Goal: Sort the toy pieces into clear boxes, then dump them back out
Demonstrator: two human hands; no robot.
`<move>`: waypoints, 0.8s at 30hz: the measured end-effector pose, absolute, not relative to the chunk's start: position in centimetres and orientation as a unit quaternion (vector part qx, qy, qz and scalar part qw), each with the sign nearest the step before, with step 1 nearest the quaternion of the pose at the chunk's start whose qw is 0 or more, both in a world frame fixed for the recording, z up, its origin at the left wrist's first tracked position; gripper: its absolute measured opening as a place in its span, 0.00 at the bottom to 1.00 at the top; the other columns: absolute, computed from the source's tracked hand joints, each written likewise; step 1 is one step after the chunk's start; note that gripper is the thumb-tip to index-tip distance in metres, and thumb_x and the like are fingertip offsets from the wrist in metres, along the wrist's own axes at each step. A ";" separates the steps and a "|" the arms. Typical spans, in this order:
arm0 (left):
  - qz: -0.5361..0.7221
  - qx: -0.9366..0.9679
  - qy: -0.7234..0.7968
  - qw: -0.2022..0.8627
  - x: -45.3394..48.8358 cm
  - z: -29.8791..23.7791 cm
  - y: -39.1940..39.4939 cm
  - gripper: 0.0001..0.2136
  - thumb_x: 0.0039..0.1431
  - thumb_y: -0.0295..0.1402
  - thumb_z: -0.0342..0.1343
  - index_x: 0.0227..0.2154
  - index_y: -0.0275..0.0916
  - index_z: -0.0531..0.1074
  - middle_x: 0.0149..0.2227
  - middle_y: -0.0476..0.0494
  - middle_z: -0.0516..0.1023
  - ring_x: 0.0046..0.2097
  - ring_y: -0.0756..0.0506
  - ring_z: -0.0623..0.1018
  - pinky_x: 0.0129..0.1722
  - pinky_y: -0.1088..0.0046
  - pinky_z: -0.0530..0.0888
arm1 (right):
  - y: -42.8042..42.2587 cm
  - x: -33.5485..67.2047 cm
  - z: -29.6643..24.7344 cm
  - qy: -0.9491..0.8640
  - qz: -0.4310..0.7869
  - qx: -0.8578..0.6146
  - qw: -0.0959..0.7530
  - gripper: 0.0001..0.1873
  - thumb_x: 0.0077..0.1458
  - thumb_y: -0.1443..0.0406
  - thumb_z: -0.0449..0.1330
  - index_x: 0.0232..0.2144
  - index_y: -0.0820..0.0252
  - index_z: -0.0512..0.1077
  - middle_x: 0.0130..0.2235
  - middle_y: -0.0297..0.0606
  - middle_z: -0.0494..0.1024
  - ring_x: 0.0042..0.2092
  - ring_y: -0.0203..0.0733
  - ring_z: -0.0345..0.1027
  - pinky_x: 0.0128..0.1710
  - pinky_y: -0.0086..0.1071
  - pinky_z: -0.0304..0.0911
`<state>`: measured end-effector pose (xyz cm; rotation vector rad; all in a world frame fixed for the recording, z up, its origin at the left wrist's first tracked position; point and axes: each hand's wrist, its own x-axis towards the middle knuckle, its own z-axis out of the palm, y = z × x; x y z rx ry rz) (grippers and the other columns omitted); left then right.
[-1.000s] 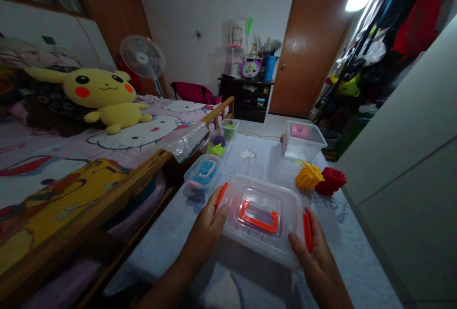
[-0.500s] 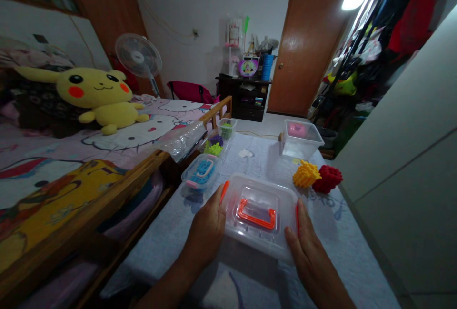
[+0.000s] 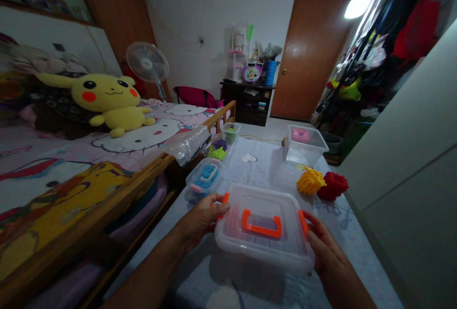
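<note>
A clear plastic storage box (image 3: 264, 249) with a lid and an orange handle sits between my hands, over the near part of the table. My left hand (image 3: 202, 218) grips its left side, fingers and thumb at the orange latch there. On the opposite side, my right hand (image 3: 324, 249) is closed around the edge by the other orange latch, fingers partly hidden behind it. Beyond the box to the right lie a yellow bundle (image 3: 310, 181) and a red bundle (image 3: 333, 186) of small plastic pieces. A smaller lidded box (image 3: 205, 175) with blue pieces stands to the left.
An open clear bin (image 3: 306, 149) with a pink thing inside stands at the table's far right. Purple and green pieces (image 3: 217, 151) and a small clear tub (image 3: 231, 133) line the far left. A wooden bed rail (image 3: 135, 183) runs along the left side.
The view has shifted slightly. The storage box has come a little closer to me. My fingers, flatter against its sides before, now curl at the two orange latches.
</note>
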<state>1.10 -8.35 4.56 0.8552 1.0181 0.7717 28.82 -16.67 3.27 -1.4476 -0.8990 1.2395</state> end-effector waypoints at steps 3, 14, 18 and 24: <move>0.315 0.364 0.431 0.763 1.5 4.3 -8.4 0.23 0.45 0.41 0.67 0.43 0.34 0.73 0.35 0.41 0.80 0.31 0.47 0.78 0.31 0.73 0.74 | -15.2 29.8 4.1 -0.352 0.533 -0.567 0.520 0.33 0.54 0.48 0.58 0.59 0.53 0.64 0.50 0.44 0.76 0.34 0.46 0.75 0.27 0.34 0.68; 0.460 0.235 0.422 0.745 6.1 4.5 -8.0 0.14 0.50 0.32 0.67 0.39 0.33 0.77 0.35 0.41 0.82 0.32 0.47 0.79 0.34 0.72 0.78 | -10.6 31.4 0.7 -0.338 0.433 -0.576 0.606 0.23 0.48 0.51 0.64 0.42 0.58 0.73 0.42 0.40 0.77 0.36 0.43 0.72 0.33 0.35 0.69; 0.534 0.178 0.411 0.717 8.8 4.6 -4.8 0.09 0.50 0.29 0.67 0.33 0.34 0.75 0.30 0.44 0.81 0.28 0.49 0.78 0.29 0.75 0.77 | -10.8 30.7 -0.9 -0.393 0.388 -0.608 0.570 0.21 0.48 0.51 0.64 0.40 0.58 0.75 0.35 0.37 0.78 0.31 0.41 0.69 0.30 0.33 0.66; 0.606 0.112 0.424 0.664 12.2 3.9 0.6 0.08 0.53 0.26 0.64 0.26 0.36 0.69 0.20 0.51 0.74 0.22 0.53 0.73 0.24 0.79 0.74 | -10.7 30.1 -2.1 -0.462 0.373 -0.609 0.526 0.21 0.49 0.51 0.63 0.37 0.61 0.76 0.34 0.40 0.79 0.35 0.46 0.73 0.33 0.35 0.68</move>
